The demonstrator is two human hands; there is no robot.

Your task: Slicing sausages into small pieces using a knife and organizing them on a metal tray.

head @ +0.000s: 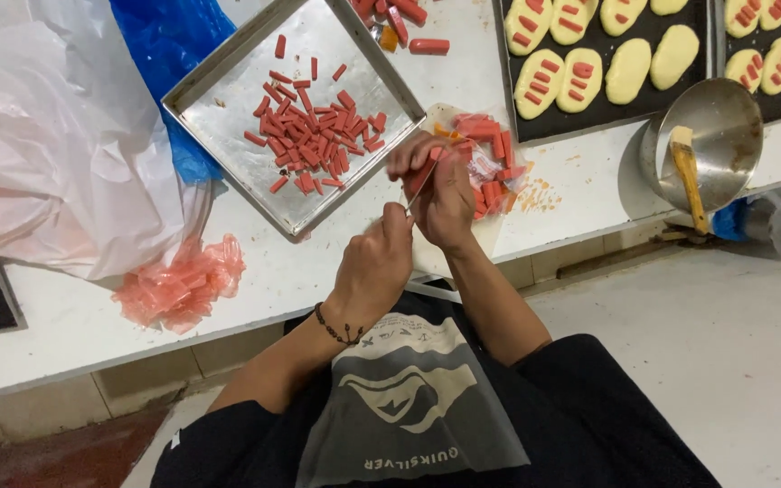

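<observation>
Head view looks down over a dark apron to the person's two hands, held close together just above the near edge of the white tabletop [74,334]. On the bracelet side, the left hand [377,262] is closed around what looks like a thin blade, though it is too small to be sure. The right hand [440,194] pinches a red sausage piece [422,178] between its fingertips, right against the other hand.

Judging by how things lie, the cutting is well along. A heap of short cut sausage sticks [314,136] already fills the middle of the square metal tray [219,86] just beyond the hands, and a smaller heap of uncut pieces [490,167] waits on a sheet under the right hand, so some remains.

Left of the hands lies a crumpled pile of pink casings [183,285], beside a big white plastic bag [56,136] over a blue one [169,45]. To the right, a steel bowl [725,126] with a brush [689,172] hangs over the tabletop's edge. Farthest off, dark baking trays [607,113] hold pale dough ovals [630,68], many already topped with red strips and some bare. Nothing blocks the hands.
</observation>
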